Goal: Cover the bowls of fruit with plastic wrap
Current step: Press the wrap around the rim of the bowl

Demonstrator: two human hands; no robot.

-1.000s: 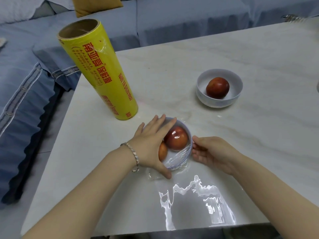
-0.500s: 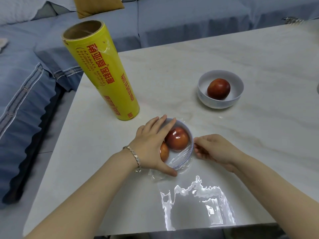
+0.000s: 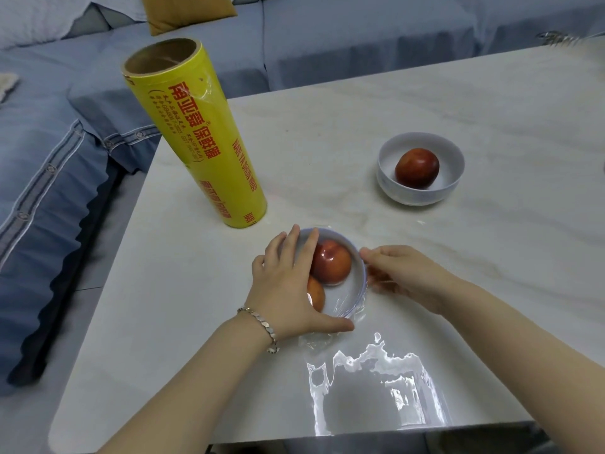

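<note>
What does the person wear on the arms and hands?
The left hand and right hand have no gloves, and no sleeves are in view. The left wrist carries a silver-coloured link bracelet with a small dangling end. The right hand shows no ring or watch.

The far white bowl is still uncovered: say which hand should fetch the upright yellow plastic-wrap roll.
Left, probably. The left hand lies flat on the near white bowl, on the side toward the yellow roll of plastic wrap; the right hand pinches clear wrap on the bowl's opposite side.
</note>
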